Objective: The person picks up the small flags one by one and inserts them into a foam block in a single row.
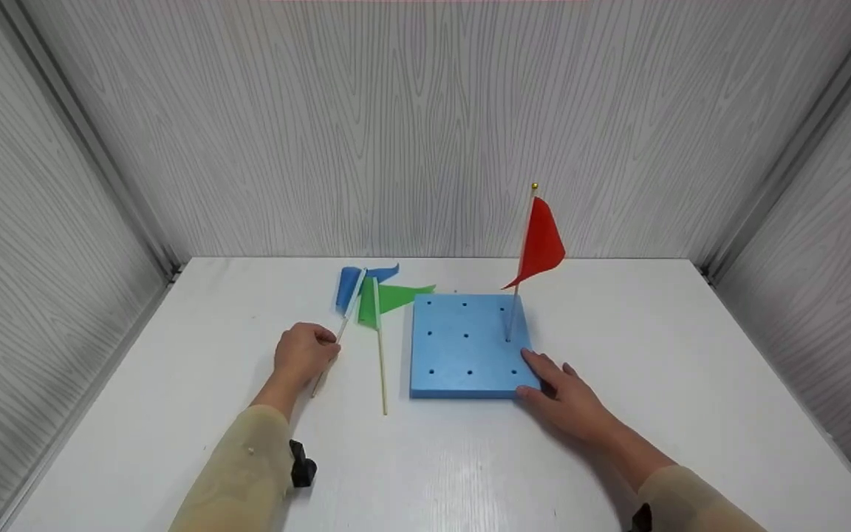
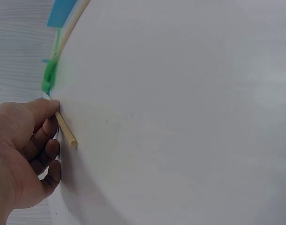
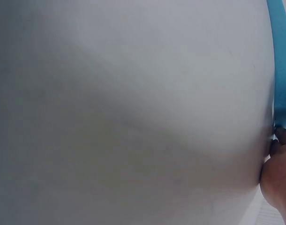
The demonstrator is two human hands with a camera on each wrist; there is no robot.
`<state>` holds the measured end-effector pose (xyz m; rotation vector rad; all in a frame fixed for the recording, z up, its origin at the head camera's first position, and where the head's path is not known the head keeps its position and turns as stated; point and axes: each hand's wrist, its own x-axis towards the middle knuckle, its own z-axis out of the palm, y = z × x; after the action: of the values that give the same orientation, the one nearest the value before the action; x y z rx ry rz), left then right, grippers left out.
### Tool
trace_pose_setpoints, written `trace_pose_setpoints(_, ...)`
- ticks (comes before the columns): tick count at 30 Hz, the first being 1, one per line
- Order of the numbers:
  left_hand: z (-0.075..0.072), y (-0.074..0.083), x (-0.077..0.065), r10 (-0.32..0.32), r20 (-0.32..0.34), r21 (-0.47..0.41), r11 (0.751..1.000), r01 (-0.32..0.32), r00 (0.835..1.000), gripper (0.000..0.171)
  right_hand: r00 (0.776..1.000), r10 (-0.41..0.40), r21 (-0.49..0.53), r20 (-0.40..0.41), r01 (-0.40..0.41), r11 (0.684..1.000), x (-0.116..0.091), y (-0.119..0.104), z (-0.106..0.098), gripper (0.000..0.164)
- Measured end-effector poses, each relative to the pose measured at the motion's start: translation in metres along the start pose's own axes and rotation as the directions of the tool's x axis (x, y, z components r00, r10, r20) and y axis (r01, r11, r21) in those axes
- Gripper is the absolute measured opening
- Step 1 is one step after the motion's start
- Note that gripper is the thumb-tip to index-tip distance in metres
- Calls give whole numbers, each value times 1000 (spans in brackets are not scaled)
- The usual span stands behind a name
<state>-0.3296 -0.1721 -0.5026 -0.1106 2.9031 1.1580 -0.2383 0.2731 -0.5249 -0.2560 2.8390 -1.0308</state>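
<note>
My left hand pinches the thin wooden stick of a blue flag between thumb and fingers. In the left wrist view the stick's lower end pokes out past the fingertips. Just right of it a green flag lies on the table, its top overlapping the blue cloth. A flat blue block with rows of small holes sits right of the flags. One hole near its right side holds an upright red flag, leaning slightly right. My right hand rests with extended fingers at the block's near right corner.
All of this is on a white table. Grey wood-grain panels rise behind it and along both sides. The green flag's tip reaches close to the block's far left corner.
</note>
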Motion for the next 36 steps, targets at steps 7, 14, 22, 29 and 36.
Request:
trace_pose_setpoints(7, 0, 2, -4, -52, -20, -48, 998, 51, 998, 19, 1000, -5, 1, 3, 5, 1000, 0, 1, 0, 82)
trace_pose_setpoints(14, -4, 0, -7, -92, -18, -172, 981, 87, 996, 26, 1000, -16, 13, -4, 16, 1000, 0, 1, 1, 81)
trace_pose_setpoints(22, -24, 13, -3, -59, -47, -273, 961, 44, 997, 33, 999, -50, 14, -19, 50, 999, 0, 2, 0, 80)
trace_pose_setpoints(29, -40, 42, -1, 49, -151, -301, 949, -93, 987, 30, 1000, -26, -6, -11, 26, 1000, 2, -3, 0, 80)
trace_pose_setpoints(36, -44, 81, -3, 156, -180, -362, 907, -213, 971, 24, 1000, -15, -5, 0, 15, 1000, 3, -3, 1, 81)
